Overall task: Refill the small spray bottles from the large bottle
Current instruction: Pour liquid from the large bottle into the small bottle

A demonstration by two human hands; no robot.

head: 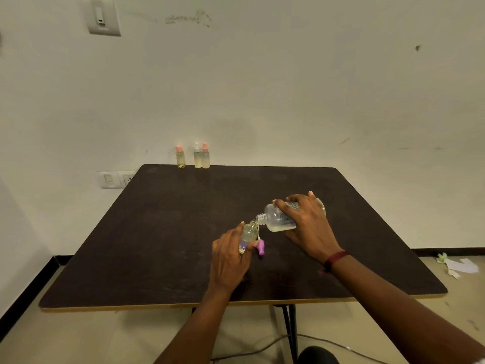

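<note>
Between the two hands two open mouths nearly meet: the left hand (pixel 229 261) curls its fingers round the lower body of a small bottle (pixel 248 235), uncapped and leaning toward the right hand, while the right hand (pixel 307 224) grips the big bottle (pixel 278 219) from above, round its middle, tipped almost flat with its neck just over the small one's mouth. Pale yellowish liquid pools along the big bottle's lower side, and whether a stream is running I cannot tell. Just right of the left hand's fingertips a purple cap (pixel 261 246) with its dip tube lies on the table (pixel 157 245). Well beyond both hands, at the far edge, stand three more bottles (pixel 197 158), capped and holding similar liquid. Both vessels look like clear thin plastic, so I judge them light and the big one lighter for being mostly empty. Its walls would likely give under a hard squeeze and surge the pour, so a firm mid-body hold with gentle tilt suits it. The small bottle is best held low, as here, leaving its narrow neck free. Any drip down its side would make it slippery, and that narrow mouth is easy to miss
</note>
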